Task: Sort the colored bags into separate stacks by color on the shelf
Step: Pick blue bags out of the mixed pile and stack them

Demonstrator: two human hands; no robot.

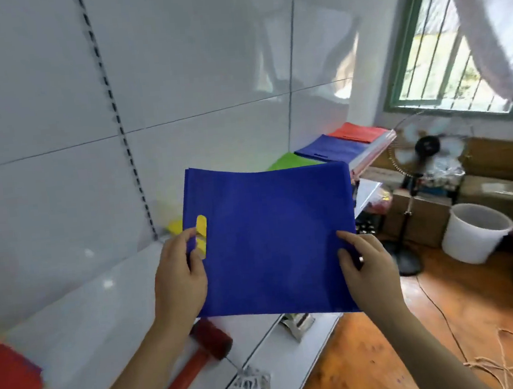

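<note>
I hold a flat blue bag (268,239) up over the white shelf (83,318), a hand on each side. My left hand (179,281) grips its left edge, fingers through the handle slot. My right hand (367,265) pinches the right edge. Behind the bag, along the shelf, lie a yellow stack (175,225), a green stack (289,162), a blue stack (328,147) and a red stack (356,130). A mixed pile with a red bag on top (8,383) sits at the near left.
A red mallet (198,354) lies on the shelf under my left forearm, with a metal clip (297,322) and white mesh (247,387) at the shelf's front edge. To the right on the wooden floor stand a fan (425,154), a white bucket (475,231) and cardboard boxes.
</note>
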